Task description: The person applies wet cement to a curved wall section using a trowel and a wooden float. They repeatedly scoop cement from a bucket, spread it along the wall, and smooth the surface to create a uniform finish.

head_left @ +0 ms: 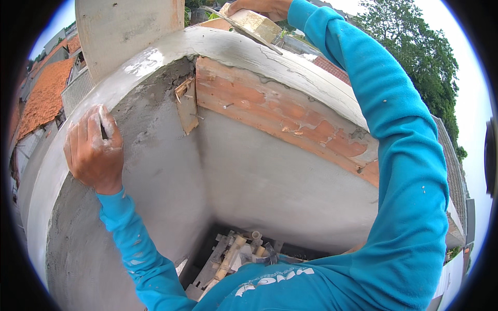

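Observation:
My left hand [95, 150], dusted white at the fingertips, has its fingers bent over the pale rim [142, 61] of a grey plastered wall [155, 150]. At the top of the view, my right hand [267, 7] is closed on a plastering float [254, 26]. The float has a thick, light-coloured block on a thin flat plate. It is tilted over the far rim, and part of its grip is hidden by my fingers. Below it, a worn orange-brown board [270, 114] runs along the inner wall face.
Nails and a splintered wood piece [187, 106] stick out at the inner corner. A tall concrete slab [129, 36] rises at the far left. Deep below lie pipes and scrap pieces [233, 256]. Tiled roofs [49, 96] and a tree [415, 52] stand beyond the wall.

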The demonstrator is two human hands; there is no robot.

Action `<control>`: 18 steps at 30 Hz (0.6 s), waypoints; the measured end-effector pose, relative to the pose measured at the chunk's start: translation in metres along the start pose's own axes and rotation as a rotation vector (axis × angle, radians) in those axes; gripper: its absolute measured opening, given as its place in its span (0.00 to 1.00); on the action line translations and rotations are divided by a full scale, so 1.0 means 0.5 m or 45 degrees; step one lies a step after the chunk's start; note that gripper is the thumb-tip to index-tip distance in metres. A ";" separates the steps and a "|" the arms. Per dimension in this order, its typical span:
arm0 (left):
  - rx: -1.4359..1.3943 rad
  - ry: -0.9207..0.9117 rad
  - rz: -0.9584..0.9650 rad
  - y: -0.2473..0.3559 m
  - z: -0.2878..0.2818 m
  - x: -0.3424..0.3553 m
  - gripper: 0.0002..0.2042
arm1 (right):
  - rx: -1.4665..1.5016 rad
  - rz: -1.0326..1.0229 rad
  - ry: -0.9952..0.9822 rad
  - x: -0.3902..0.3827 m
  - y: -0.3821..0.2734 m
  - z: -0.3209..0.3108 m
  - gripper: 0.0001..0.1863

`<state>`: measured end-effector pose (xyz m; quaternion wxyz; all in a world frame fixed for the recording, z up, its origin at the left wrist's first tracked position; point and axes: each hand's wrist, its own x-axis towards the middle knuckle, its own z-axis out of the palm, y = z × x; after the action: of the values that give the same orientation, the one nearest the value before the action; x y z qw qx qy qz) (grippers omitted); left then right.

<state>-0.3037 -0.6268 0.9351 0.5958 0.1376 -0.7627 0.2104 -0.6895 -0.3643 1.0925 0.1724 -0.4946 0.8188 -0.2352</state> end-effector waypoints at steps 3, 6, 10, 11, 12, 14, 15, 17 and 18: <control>0.008 -0.007 -0.040 -0.019 0.000 -0.009 0.06 | -0.705 -0.188 0.063 -0.056 -0.114 0.003 0.18; 0.124 -0.050 -0.043 -0.059 -0.023 -0.019 0.06 | -0.404 0.684 0.222 -0.057 -0.267 0.105 0.27; 0.040 -0.013 -0.044 -0.011 -0.008 -0.002 0.06 | -0.625 0.240 -0.016 -0.168 -0.090 0.075 0.38; 0.040 -0.007 -0.047 -0.008 -0.005 -0.001 0.06 | -0.608 0.268 -0.073 -0.206 -0.105 0.077 0.43; 0.063 -0.012 -0.051 -0.014 -0.006 -0.005 0.06 | -0.619 0.298 -0.098 -0.248 -0.149 0.096 0.41; 0.078 -0.012 -0.037 -0.025 -0.008 -0.008 0.06 | -0.639 0.226 -0.106 -0.337 -0.160 0.122 0.39; 0.083 -0.012 -0.032 -0.029 -0.008 -0.010 0.06 | -0.618 0.282 -0.136 -0.388 -0.192 0.134 0.39; 0.108 -0.028 -0.045 -0.034 -0.015 -0.009 0.06 | -0.492 0.346 -0.106 -0.493 -0.225 0.140 0.39; 0.111 -0.035 -0.051 -0.031 -0.013 -0.008 0.06 | -0.511 0.416 -0.073 -0.532 -0.239 0.142 0.40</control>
<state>-0.2899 -0.6374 0.9352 0.5829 0.1816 -0.7579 0.2298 -0.4459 -0.1902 1.1130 0.1297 -0.3866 0.9128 -0.0231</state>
